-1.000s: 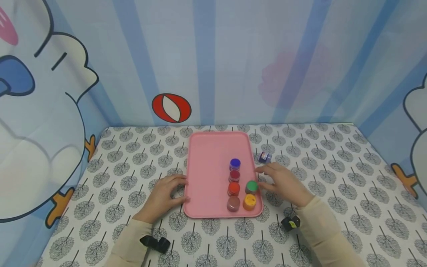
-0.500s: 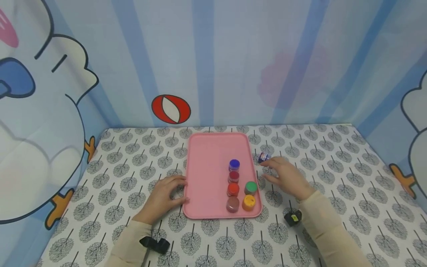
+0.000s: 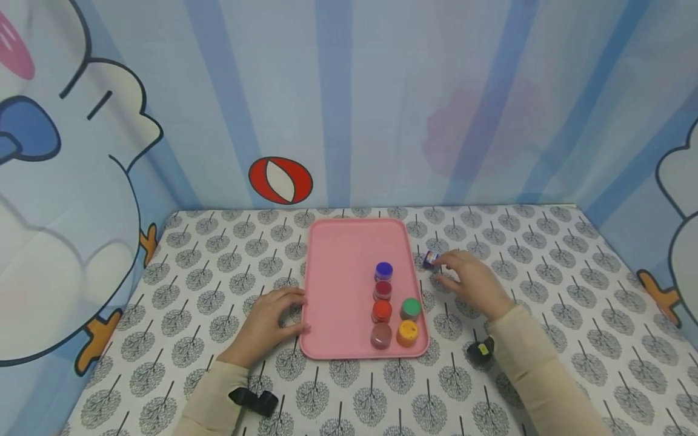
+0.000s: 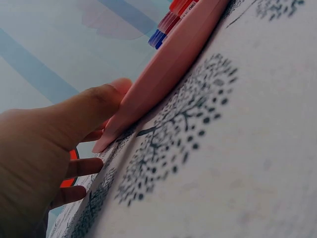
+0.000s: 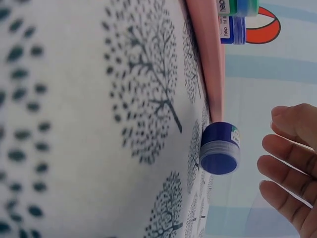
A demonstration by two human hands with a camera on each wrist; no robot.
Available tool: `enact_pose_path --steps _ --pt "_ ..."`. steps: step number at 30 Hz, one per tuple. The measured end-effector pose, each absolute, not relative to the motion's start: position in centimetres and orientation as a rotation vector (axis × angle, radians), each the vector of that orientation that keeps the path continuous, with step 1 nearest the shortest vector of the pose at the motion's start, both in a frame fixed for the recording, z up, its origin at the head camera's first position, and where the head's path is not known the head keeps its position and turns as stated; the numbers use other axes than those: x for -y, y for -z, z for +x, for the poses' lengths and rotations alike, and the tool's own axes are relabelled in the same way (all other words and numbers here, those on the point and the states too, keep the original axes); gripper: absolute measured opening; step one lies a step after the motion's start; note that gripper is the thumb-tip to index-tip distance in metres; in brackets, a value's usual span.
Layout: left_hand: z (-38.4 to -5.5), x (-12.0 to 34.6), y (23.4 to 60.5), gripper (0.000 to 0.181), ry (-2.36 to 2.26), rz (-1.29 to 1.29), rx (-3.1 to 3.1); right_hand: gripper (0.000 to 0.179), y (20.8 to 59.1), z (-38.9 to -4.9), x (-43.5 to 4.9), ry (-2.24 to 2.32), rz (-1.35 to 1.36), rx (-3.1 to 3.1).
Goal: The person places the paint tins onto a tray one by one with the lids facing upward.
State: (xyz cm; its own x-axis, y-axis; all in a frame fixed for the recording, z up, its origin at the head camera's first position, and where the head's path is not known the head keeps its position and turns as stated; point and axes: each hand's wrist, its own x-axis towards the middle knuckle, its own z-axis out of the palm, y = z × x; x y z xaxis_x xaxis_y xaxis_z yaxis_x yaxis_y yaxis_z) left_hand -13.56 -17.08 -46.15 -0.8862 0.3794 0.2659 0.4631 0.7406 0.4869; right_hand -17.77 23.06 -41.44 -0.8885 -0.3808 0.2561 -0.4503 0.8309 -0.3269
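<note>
A dark blue paint jar (image 3: 431, 260) lies on its side on the cloth, just beyond the right rim of a pink tray (image 3: 338, 284). My right hand (image 3: 471, 281) hovers at this jar with thumb and fingers apart; in the right wrist view a gap shows between the fingertips and the jar (image 5: 220, 148). My left hand (image 3: 269, 324) rests at the tray's left rim, its thumb (image 4: 121, 85) touching the edge and the other fingers loosely spread. Inside the tray stand upright paint jars: blue (image 3: 384, 270), dark red (image 3: 383, 290), red (image 3: 382, 311), brownish pink (image 3: 380, 335), green (image 3: 411, 309) and yellow (image 3: 407, 333).
The upright jars form two columns along the tray's right side. A white cloth (image 3: 212, 290) printed with grey trees covers the table. Behind it hangs a striped blue backdrop (image 3: 382, 109) with cartoon figures. A black strap device (image 3: 253, 401) sits on each wrist.
My right hand has moved from beside the tray's right rim, near the green jar, outward and away to the dark blue jar. The left hand has stayed at the tray's rim.
</note>
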Motion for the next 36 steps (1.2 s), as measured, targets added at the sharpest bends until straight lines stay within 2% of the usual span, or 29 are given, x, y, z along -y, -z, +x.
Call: enact_pose_path --steps 36 --pt "-13.4 17.1 46.0 0.050 0.842 -0.663 2.794 0.039 42.3 -20.4 -23.8 -0.478 0.418 2.956"
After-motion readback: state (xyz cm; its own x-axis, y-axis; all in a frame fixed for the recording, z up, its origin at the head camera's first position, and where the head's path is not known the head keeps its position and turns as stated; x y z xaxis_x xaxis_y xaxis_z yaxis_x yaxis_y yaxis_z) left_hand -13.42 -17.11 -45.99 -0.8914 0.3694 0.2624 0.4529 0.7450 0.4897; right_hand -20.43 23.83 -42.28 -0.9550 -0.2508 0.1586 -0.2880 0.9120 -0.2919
